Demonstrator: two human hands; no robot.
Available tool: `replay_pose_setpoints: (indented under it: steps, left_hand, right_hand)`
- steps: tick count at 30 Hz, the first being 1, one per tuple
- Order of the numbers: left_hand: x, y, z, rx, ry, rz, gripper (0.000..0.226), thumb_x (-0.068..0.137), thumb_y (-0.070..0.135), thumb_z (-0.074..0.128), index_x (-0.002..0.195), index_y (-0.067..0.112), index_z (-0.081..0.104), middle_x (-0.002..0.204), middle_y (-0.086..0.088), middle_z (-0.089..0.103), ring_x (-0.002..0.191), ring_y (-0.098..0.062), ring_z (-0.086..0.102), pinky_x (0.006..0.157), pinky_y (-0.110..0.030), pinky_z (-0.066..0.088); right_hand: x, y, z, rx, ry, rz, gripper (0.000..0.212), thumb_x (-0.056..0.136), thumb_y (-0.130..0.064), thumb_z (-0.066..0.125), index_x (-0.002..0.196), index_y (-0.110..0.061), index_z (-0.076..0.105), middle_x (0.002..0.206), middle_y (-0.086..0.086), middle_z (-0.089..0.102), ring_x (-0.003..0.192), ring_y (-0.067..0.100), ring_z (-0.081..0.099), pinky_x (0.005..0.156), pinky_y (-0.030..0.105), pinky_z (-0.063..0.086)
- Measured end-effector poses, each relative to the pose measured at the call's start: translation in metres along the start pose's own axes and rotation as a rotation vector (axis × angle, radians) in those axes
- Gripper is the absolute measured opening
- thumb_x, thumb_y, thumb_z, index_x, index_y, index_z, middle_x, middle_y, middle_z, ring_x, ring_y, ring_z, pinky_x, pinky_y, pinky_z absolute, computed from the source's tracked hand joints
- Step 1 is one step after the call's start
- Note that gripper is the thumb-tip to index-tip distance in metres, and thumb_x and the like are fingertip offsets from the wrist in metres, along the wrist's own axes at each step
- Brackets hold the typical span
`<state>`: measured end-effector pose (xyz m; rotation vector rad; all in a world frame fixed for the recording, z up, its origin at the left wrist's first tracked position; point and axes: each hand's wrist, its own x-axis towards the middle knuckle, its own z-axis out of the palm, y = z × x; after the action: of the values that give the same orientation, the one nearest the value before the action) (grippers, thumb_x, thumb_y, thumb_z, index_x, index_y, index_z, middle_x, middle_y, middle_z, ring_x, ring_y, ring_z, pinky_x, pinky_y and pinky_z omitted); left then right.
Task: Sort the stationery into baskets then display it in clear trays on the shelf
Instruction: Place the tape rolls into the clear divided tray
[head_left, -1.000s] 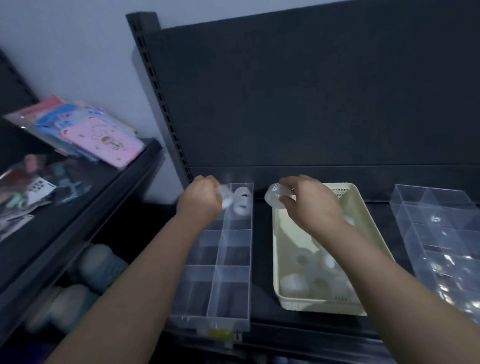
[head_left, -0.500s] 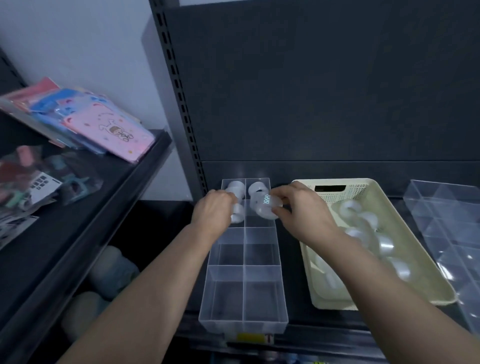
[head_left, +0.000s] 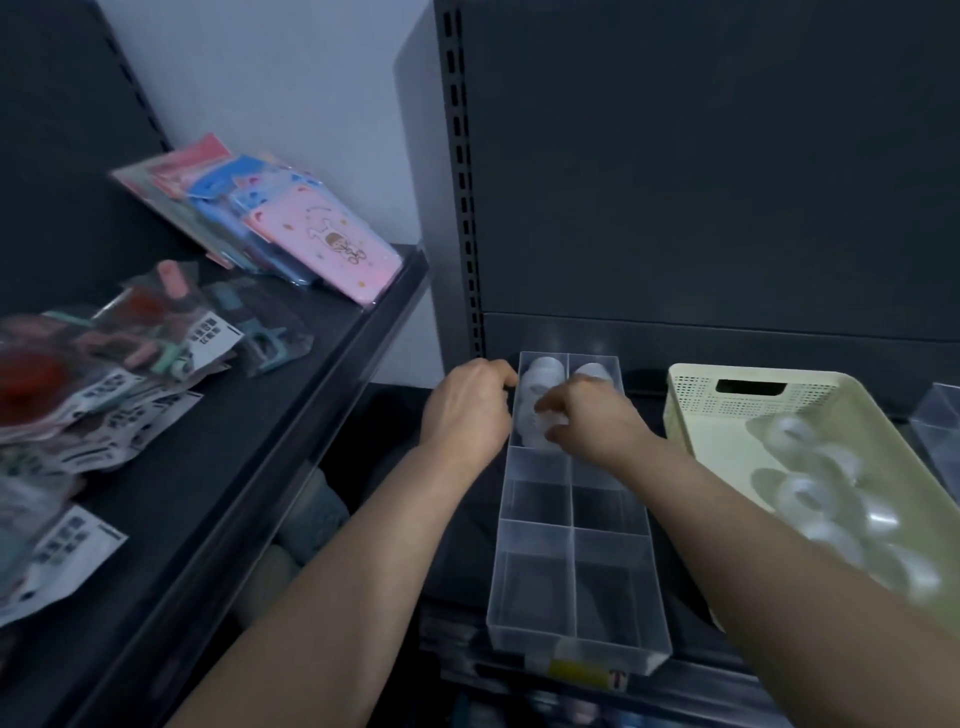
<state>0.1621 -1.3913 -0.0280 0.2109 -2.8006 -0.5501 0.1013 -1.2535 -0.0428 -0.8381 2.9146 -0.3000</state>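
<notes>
One head-worn wide-angle view, looking forward and down along both forearms. It faces the dark back panel (head_left: 701, 156) of the shelving nearly square-on. Close range: the clear tray (head_left: 574, 571) runs from near the bottom edge to mid-frame, with left hand (head_left: 465, 415) and right hand (head_left: 597, 421) at its far end (the tape roll (head_left: 543, 421) pinched by the right sits just below-right of centre). Cream basket (head_left: 696, 410) is cut by the right edge. Side shelf (head_left: 337, 338) fills the left, bowed and blurred toward the border.
</notes>
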Motion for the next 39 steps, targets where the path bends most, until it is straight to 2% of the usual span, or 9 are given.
replay_pose_setpoints:
  steps: [6,12,18,22,25,28,34,37,39]
  left_hand:
    - [0.003,0.007,0.002,-0.019,-0.056,0.013,0.038,0.090,0.001,0.052,0.121,0.021,0.062,0.120,-0.001,0.060,0.107,-0.021,0.057,0.085,-0.034,0.049]
    - [0.003,0.040,0.009,-0.039,-0.089,0.073,0.036,0.092,0.003,0.048,0.116,0.024,0.065,0.114,-0.001,0.064,0.104,-0.023,0.059,0.083,-0.036,0.050]
    - [-0.007,0.104,0.027,-0.075,-0.150,0.216,0.023,0.094,0.019,0.055,0.113,0.027,0.066,0.110,0.008,0.068,0.111,-0.013,0.057,0.091,-0.029,0.045]
    - [-0.010,0.151,0.049,-0.100,-0.237,0.298,0.023,0.090,0.019,0.060,0.111,0.025,0.067,0.111,0.006,0.068,0.108,-0.015,0.060,0.092,-0.035,0.049]
    - [-0.013,0.176,0.068,0.017,-0.347,0.372,0.024,0.087,0.023,0.063,0.110,0.026,0.068,0.113,0.005,0.067,0.109,-0.017,0.059,0.090,-0.034,0.049]
    - [-0.016,0.193,0.085,0.205,-0.450,0.424,0.018,0.084,0.019,0.065,0.101,0.022,0.072,0.107,0.001,0.067,0.102,-0.023,0.061,0.079,-0.032,0.050]
    - [-0.019,0.209,0.104,0.442,-0.555,0.385,0.023,0.081,0.011,0.069,0.104,0.008,0.067,0.108,-0.012,0.063,0.097,-0.032,0.061,0.072,-0.032,0.047]
    - [-0.020,0.207,0.105,0.460,-0.539,0.392,0.019,0.083,0.010,0.066,0.102,0.008,0.066,0.106,-0.012,0.062,0.092,-0.031,0.060,0.068,-0.032,0.045]
    - [-0.019,0.204,0.100,0.397,-0.471,0.389,0.007,0.086,0.009,0.058,0.094,0.008,0.056,0.101,-0.012,0.062,0.082,-0.030,0.055,0.064,-0.033,0.041]
  right_hand:
    - [-0.007,0.008,-0.001,0.164,0.081,0.038,0.045,0.079,-0.025,0.070,0.123,-0.027,0.061,0.113,-0.001,0.063,0.100,0.019,0.059,0.081,0.034,0.051]
    - [-0.059,0.055,-0.027,0.029,0.246,0.076,0.027,0.085,-0.026,0.061,0.111,-0.031,0.067,0.104,-0.003,0.062,0.100,0.020,0.059,0.077,0.030,0.047]
    - [-0.129,0.130,-0.044,-0.005,0.251,0.240,0.025,0.089,-0.022,0.059,0.111,-0.030,0.067,0.110,-0.008,0.067,0.102,0.015,0.061,0.082,0.032,0.051]
    - [-0.169,0.164,-0.047,-0.026,0.250,0.322,0.026,0.089,-0.022,0.059,0.112,-0.030,0.067,0.112,-0.008,0.067,0.102,0.016,0.062,0.080,0.033,0.052]
    - [-0.186,0.178,-0.040,-0.015,0.219,0.314,0.026,0.091,-0.021,0.057,0.114,-0.029,0.066,0.112,-0.008,0.066,0.103,0.014,0.061,0.082,0.032,0.051]
    - [-0.194,0.186,-0.030,-0.006,0.221,0.267,0.028,0.090,-0.017,0.056,0.113,-0.027,0.067,0.111,-0.006,0.067,0.104,0.016,0.060,0.088,0.032,0.046]
    - [-0.195,0.195,-0.026,0.042,0.241,0.222,0.027,0.090,-0.018,0.055,0.112,-0.025,0.068,0.109,-0.006,0.069,0.102,0.017,0.061,0.091,0.034,0.045]
    - [-0.189,0.196,-0.031,0.049,0.232,0.232,0.027,0.092,-0.020,0.052,0.114,-0.027,0.066,0.110,-0.006,0.067,0.103,0.017,0.061,0.088,0.034,0.047]
    - [-0.180,0.196,-0.034,0.058,0.238,0.246,0.028,0.092,-0.019,0.051,0.115,-0.028,0.065,0.112,-0.006,0.066,0.103,0.019,0.060,0.084,0.034,0.050]
